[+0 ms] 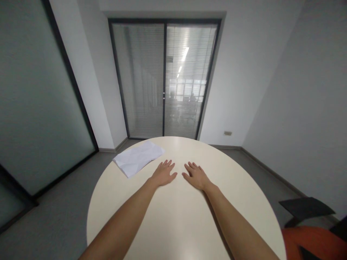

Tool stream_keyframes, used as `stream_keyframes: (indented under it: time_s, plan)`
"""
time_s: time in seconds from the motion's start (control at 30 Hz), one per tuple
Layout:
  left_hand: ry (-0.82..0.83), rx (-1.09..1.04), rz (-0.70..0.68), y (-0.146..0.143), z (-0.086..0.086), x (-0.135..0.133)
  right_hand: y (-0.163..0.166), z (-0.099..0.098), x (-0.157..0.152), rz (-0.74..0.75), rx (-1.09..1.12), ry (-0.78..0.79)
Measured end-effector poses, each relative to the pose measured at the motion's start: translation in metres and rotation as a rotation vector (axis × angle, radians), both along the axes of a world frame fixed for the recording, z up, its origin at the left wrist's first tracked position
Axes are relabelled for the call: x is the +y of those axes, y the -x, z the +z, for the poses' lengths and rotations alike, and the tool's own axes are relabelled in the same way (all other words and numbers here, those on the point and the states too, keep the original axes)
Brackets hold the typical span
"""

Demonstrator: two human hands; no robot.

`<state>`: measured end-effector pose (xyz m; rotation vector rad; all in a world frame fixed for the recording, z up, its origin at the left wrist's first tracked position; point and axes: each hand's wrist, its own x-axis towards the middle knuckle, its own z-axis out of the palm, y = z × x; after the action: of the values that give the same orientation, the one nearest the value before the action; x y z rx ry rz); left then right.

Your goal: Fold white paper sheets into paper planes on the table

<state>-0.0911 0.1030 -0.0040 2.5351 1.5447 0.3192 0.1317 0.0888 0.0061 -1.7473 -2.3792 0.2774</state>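
Both arms reach forward over a round cream-white table (176,224). My left hand (163,174) lies palm down on the tabletop, fingers spread and thumb pointing right, holding nothing. A short gap to its right separates it from my right hand (197,176), which also rests palm down with its fingers apart and nothing in it. Beyond and to the left of my left hand is a creased white sheet of paper (138,157); its left edge reaches the table's rim. Neither hand touches the paper.
An orange-seated chair (314,242) with a black armrest stands at the lower right, beside the table. Behind the table is a dark-framed glass door (143,79) with blinds. A frosted glass panel (40,97) is at the left. A wall socket (228,133) sits low on the wall.
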Motion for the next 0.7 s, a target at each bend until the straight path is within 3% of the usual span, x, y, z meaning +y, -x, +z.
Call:
stream_keyframes:
  time_s: [0.5, 0.7]
  plan:
    - [-0.032, 0.003, -0.004, 0.001, -0.006, 0.002, 0.002, -0.005, -0.004, -0.06, -0.026, -0.011]
    - [-0.042, 0.015, 0.019, 0.002, -0.004, -0.003, 0.004, 0.005, 0.0, -0.042, -0.044, -0.043]
